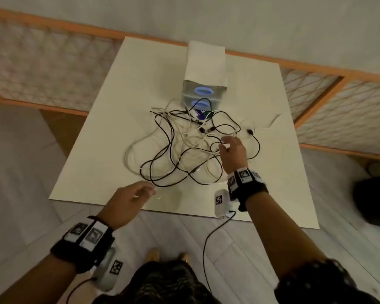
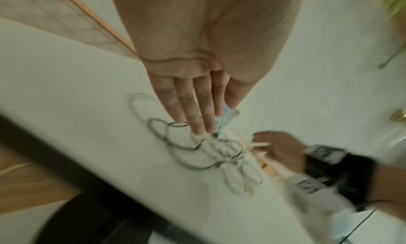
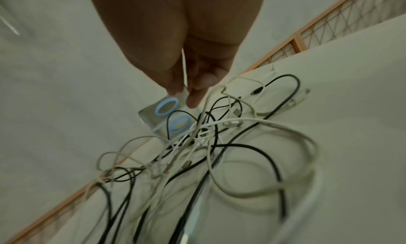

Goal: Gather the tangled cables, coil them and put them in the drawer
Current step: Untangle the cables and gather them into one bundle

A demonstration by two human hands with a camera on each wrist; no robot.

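The pale bench [image 1: 101, 119] carries everything: at its far middle stands a small drawer unit [image 1: 203, 69] with two blue-ringed drawer fronts facing the person, and spread in front of it, touching its base, lies the tangle of black and white cables [image 1: 184, 148]. The tangle has no single long axis; its loops sprawl widest from left to right, with loose ends trailing off toward the right. The right hand [image 1: 233, 153] is plainly the nearer one, already over the right part of the heap, so the cables lie directly under and to the left of it. From the right wrist view its fingers [image 3: 194, 98] are curled, and thumb and forefinger seem to pinch a thin white strand, though blur leaves that uncertain. The left hand [image 1: 130, 199] hovers near the front edge of the bench, just short of the nearest black loop, which lies ahead and slightly to its right. Its fingers [image 2: 191, 107] are straight, held together and grasp nothing. Gathering will likely start from the right side.
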